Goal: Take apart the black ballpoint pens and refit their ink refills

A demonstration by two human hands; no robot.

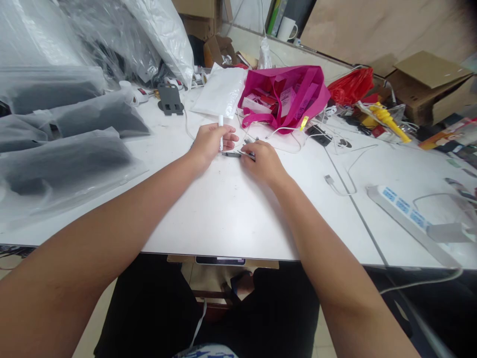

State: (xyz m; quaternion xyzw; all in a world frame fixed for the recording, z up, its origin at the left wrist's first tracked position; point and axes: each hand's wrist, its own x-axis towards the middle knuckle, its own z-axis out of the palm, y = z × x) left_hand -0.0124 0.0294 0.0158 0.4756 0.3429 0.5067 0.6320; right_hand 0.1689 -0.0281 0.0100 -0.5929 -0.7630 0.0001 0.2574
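Note:
Upright between the thumb and fingers of my left hand (213,141) is a white pen-like stick (221,130). Just to its right, my right hand (262,160) rests low over the white table (231,214), its fingers closed around several thin dark and grey pens (249,152). One dark pen (231,154) lies on the table between the two hands, its right end near my right fingertips. My right fingers partly hide the small items under them.
Behind my hands are a white plastic packet (219,92) and an open pink bag (285,97) with boxes. Grey garments in clear bags (67,159) lie left, near a black stand (170,99). Cables and a power strip (410,219) are at right.

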